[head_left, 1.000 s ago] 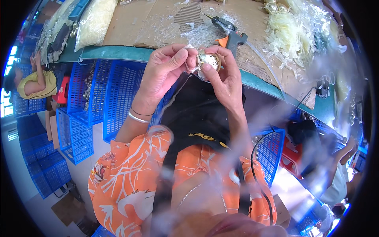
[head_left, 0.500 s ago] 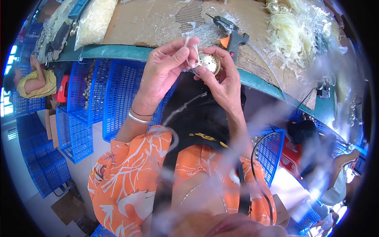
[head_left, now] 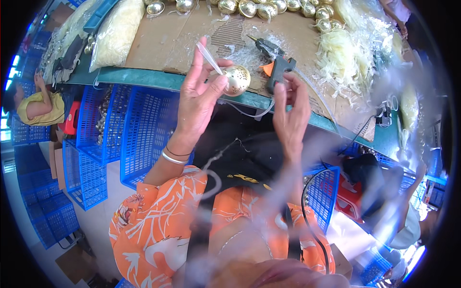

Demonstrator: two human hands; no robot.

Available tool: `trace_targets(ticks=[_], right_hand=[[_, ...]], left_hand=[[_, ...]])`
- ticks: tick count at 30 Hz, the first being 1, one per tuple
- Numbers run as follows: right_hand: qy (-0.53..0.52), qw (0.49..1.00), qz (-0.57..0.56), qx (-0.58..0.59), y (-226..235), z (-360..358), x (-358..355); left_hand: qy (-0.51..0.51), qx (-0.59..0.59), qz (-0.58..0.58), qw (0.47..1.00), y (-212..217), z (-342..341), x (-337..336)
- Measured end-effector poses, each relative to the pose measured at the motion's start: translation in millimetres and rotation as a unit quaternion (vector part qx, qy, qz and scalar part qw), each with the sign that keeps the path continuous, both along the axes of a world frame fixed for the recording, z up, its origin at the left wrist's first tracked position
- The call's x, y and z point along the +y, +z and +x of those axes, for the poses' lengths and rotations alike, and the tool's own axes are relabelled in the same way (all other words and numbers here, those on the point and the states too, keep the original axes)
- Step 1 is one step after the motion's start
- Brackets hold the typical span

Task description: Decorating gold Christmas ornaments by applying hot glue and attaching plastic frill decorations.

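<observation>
My left hand [head_left: 201,93] is closed on a gold perforated ball [head_left: 237,80], just above the table's near edge. A pale translucent ribbon [head_left: 209,58] rises from the ball along my left fingers. My right hand [head_left: 293,106] is off the ball, its thumb and fingers apart, right by the handle of a glue gun [head_left: 281,73]. Whether a fingertip touches that handle is hard to see. The glue gun is black with an orange trigger, and it lies on the cardboard with its nozzle pointing away to the left.
Cardboard [head_left: 168,43] covers the table, strewn with glue strings. Gold balls [head_left: 247,8] line the far side. A heap of pale ribbons [head_left: 336,53] lies right, a filled plastic bag [head_left: 116,36] left. Blue crates [head_left: 144,129] stand below the edge. A person in yellow [head_left: 42,108] sits left.
My right hand has let go of the gold ball and moved right to the glue gun. My left hand now holds the ball alone. The view has tilted, showing more gold balls at the far side.
</observation>
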State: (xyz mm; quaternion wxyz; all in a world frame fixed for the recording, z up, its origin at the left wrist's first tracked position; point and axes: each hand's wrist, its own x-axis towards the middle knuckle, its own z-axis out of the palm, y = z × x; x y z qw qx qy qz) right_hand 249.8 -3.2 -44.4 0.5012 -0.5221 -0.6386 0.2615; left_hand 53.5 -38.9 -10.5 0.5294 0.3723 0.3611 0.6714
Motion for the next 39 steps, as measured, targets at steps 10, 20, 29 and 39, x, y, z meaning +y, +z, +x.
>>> trace_targets(ticks=[10, 20, 29, 39], right_hand=[[-0.039, 0.990, -0.093, -0.101, -8, -22, 46], [0.229, 0.934, -0.085, 0.260, 46, -33, 7], [0.209, 0.966, -0.056, 0.139, 40, -28, -14], [0.217, 0.960, -0.082, 0.155, 33, -28, -20]], left_hand=[[0.047, 0.100, 0.016, 0.994, -12, -29, 7], [0.074, 0.154, 0.025, 0.985, -9, -48, 9], [0.085, 0.253, 0.040, 0.963, -13, -45, 15], [0.104, 0.260, 0.050, 0.959, -15, -44, 12]])
